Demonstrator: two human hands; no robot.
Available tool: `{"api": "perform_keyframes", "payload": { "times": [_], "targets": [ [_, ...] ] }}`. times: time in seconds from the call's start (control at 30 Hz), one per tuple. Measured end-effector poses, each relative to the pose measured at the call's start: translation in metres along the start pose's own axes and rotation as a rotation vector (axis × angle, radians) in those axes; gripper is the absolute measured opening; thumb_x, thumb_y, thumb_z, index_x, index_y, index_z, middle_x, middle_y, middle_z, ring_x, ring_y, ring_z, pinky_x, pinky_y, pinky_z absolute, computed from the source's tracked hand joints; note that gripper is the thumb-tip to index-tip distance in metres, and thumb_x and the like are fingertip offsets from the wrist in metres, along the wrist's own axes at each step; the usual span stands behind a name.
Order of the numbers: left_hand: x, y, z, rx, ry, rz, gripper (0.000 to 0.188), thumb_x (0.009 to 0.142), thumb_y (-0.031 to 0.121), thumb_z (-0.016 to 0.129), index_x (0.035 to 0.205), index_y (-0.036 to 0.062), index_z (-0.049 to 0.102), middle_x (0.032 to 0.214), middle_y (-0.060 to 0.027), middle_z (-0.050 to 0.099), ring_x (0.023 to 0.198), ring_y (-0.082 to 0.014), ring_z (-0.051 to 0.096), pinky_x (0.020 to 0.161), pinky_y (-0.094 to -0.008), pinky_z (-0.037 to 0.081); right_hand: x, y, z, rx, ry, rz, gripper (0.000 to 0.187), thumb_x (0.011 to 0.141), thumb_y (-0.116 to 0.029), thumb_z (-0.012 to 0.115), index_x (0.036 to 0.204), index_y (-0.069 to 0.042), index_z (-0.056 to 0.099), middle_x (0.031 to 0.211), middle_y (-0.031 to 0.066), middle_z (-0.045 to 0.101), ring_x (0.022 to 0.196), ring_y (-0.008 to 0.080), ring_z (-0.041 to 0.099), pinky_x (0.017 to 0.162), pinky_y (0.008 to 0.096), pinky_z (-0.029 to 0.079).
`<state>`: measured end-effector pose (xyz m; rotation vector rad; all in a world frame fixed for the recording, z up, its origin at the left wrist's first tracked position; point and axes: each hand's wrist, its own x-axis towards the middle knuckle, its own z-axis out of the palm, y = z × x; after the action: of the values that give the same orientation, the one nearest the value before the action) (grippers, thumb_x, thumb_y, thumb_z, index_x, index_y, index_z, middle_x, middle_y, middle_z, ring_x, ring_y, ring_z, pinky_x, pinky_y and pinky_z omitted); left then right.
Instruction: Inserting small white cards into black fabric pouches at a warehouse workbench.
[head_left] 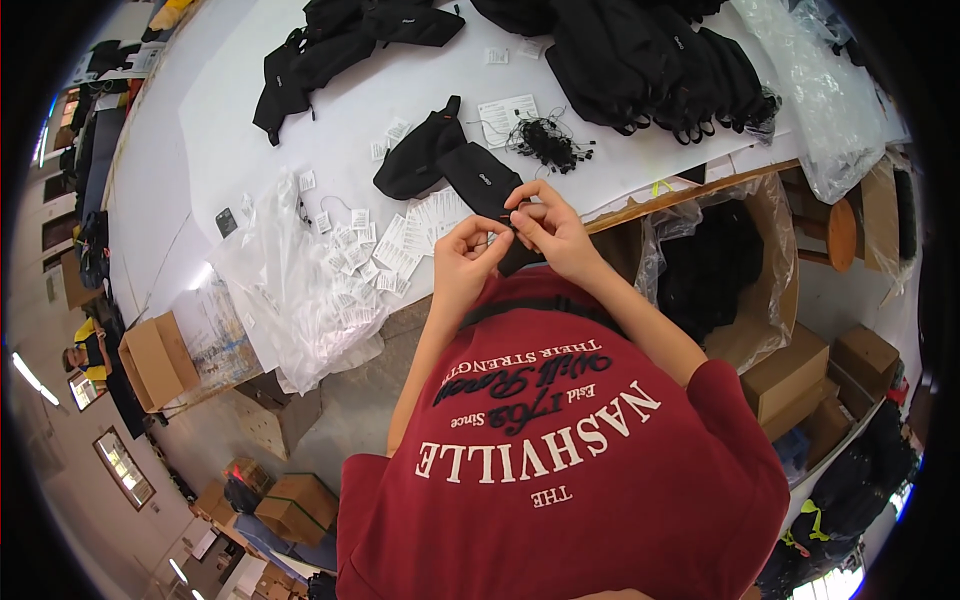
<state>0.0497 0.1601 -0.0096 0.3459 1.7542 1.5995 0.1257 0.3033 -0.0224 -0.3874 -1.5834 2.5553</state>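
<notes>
Fingers pinched, left hand and right hand nearly meet over a black fabric pouch edging the white table; their grip's contents cannot be told. One careless tug could drag the pouch off.

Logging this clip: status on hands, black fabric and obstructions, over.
Left hand, right hand: fingertips close at near end of black fabric piece; exact grip unclear. Piece at table edge. White tags, black cord bundle beside it, neither covering it.

2 grips, 1 black cord tangle, 2 black fabric heaps, 1 white-topped table.
</notes>
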Motion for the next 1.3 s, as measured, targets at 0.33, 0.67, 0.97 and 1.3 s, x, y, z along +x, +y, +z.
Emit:
{"api": "perform_keyframes", "payload": {
  "times": [0.33, 0.67, 0.97, 1.3],
  "targets": [
    [-0.003, 0.001, 0.001, -0.068, 0.017, 0.015, 0.011, 0.085, 0.006, 0.064, 0.088, -0.0032, 0.061, 0.056, 0.0055, 0.043, 0.047, -0.0011, 0.042, 0.043, -0.0168, 0.035, -0.002, -0.003, 0.003, 0.008, 0.074, -0.037, 0.011, 0.094, -0.008, 0.052, 0.103, -0.005, 0.047, 0.063, -0.0028, 0.044, 0.059, 0.0039, 0.040, 0.053, 0.0186, 0.032],
    [-0.001, 0.003, 0.000, -0.077, -0.028, -0.002, 0.011, 0.085, 0.006, 0.065, 0.087, -0.0032, 0.060, 0.056, 0.0052, 0.043, 0.047, -0.0018, 0.043, 0.043, -0.0173, 0.036, -0.004, 0.000, 0.003, -0.053, 0.060, -0.055, 0.013, 0.093, -0.009, 0.052, 0.104, -0.005, 0.047, 0.063, -0.0029, 0.044, 0.059, 0.0039, 0.040, 0.053, 0.0189, 0.032],
    [-0.004, -0.002, -0.005, -0.101, -0.051, -0.009, 0.010, 0.085, 0.006, 0.065, 0.087, -0.0030, 0.060, 0.055, 0.0061, 0.043, 0.047, -0.0011, 0.042, 0.043, -0.0172, 0.035, -0.004, 0.000, 0.004, -0.360, 0.018, -0.138, 0.009, 0.091, -0.007, 0.054, 0.098, -0.005, 0.050, 0.062, -0.0027, 0.049, 0.061, 0.0036, 0.042, 0.056, 0.0205, 0.032],
    [-0.010, -0.001, 0.020, 0.271, -0.316, 0.054, 0.012, 0.082, 0.013, 0.065, 0.085, 0.0015, 0.062, 0.054, 0.0007, 0.041, 0.051, -0.0049, 0.036, 0.050, -0.0241, 0.034, 0.084, 0.047, -0.026, -1.265, -0.061, -0.316, 0.033, 0.075, -0.033, 0.072, 0.087, -0.005, 0.061, 0.063, 0.0049, 0.058, 0.059, 0.0185, 0.055, 0.056, 0.0305, 0.043]
  ]
}}
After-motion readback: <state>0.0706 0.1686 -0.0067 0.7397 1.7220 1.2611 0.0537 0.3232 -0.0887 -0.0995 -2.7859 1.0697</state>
